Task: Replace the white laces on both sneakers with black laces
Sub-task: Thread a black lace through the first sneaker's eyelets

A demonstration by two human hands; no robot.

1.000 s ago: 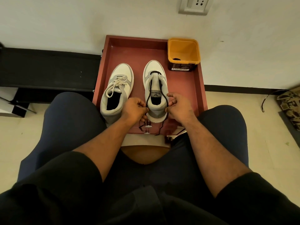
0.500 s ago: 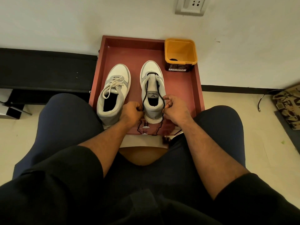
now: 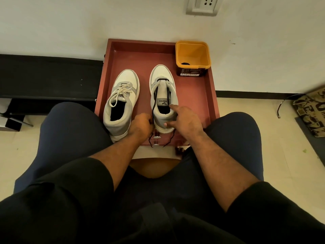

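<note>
Two white-and-grey sneakers stand side by side on a red-brown tray [image 3: 197, 95]. The left sneaker [image 3: 123, 110] carries white laces [image 3: 121, 90]. On the right sneaker [image 3: 162, 76] a black lace [image 3: 154, 101] passes through the lowest eyelets, and its two strands run down beside the tongue. My left hand [image 3: 142, 125] pinches the left strand by the heel. My right hand [image 3: 185, 120] holds the heel, index finger stretched onto the collar where the right strand ends and thumb on the back. Both lace ends hang over the tray's near edge.
A yellow tub [image 3: 192, 55] with something dark inside stands in the tray's far right corner, against the wall. My knees flank the tray. A black shelf [image 3: 47, 76] lies to the left, and a patterned bag [image 3: 311, 111] and a cable [image 3: 281, 106] to the right.
My right hand let go of its pinch on the right strand and spread over the heel, with the index finger now extended. My left hand slid slightly toward the heel, still on the lace.
</note>
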